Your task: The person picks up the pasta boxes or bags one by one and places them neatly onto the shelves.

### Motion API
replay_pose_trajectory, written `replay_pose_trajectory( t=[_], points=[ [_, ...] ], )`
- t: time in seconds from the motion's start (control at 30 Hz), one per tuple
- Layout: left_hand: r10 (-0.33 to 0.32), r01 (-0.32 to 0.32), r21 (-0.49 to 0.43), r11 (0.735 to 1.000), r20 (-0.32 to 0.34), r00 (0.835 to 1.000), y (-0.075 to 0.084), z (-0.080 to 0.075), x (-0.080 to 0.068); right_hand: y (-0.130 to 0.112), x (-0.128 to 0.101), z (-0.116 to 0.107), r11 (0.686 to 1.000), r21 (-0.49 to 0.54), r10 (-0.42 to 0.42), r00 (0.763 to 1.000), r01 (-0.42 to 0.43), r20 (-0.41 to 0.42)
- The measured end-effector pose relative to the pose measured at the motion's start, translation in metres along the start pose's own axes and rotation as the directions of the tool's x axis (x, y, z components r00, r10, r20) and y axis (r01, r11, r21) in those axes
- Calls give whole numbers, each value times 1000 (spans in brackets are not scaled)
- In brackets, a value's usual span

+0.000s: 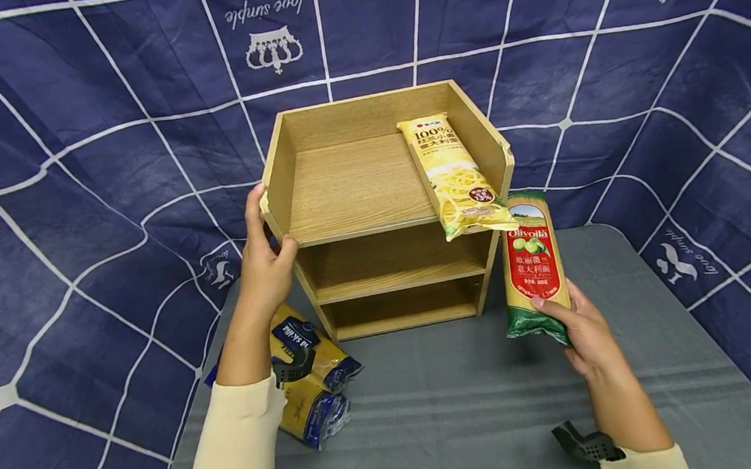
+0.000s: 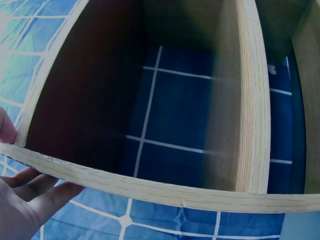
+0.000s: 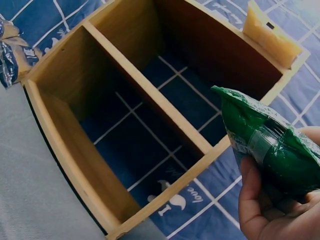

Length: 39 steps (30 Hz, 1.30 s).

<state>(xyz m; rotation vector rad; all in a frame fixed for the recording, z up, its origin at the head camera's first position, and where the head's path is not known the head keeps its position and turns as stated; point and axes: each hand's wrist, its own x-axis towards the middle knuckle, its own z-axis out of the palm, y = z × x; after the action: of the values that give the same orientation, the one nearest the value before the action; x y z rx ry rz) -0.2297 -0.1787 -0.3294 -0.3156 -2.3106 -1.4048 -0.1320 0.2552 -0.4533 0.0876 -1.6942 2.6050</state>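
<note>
A wooden three-tier shelf stands on a grey table. My left hand grips its top left front corner, thumb over the edge. A yellow pasta packet lies on the top tier along the right wall, its end hanging over the front. My right hand holds a red-and-green Olivolla spaghetti packet upright by its lower end, just right of the shelf; its green end shows in the right wrist view.
Two yellow-and-blue pasta packets lie on the grey table under my left forearm. A dark blue cloth with white lines hangs behind and around the table. The two lower shelf tiers hold nothing.
</note>
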Motion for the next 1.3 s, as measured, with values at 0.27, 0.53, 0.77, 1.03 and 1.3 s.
replay_pose_trajectory(
  t=[0.27, 0.53, 0.77, 1.03, 1.3],
  points=[
    [10, -10, -1, 1000, -1, 1000, -1, 0, 0, -11, 0, 4, 1000, 16, -8, 1000, 7, 7],
    [1, -1, -1, 1000, 0, 1000, 0, 0, 1, -20, 1, 9, 1000, 22, -21, 1000, 21, 16],
    [0, 0, -5, 1000, 5, 1000, 2, 0, 1, -27, 0, 15, 998, 46, -46, 999, 45, 13],
    [-8, 8, -9, 1000, 13, 1000, 2, 0, -1, -36, -2, 22, 995, 73, -73, 997, 71, 21],
    [-6, 6, -9, 1000, 9, 1000, 1, 0, 0, -44, -2, 29, 993, 73, -95, 995, 92, 35]
  ],
)
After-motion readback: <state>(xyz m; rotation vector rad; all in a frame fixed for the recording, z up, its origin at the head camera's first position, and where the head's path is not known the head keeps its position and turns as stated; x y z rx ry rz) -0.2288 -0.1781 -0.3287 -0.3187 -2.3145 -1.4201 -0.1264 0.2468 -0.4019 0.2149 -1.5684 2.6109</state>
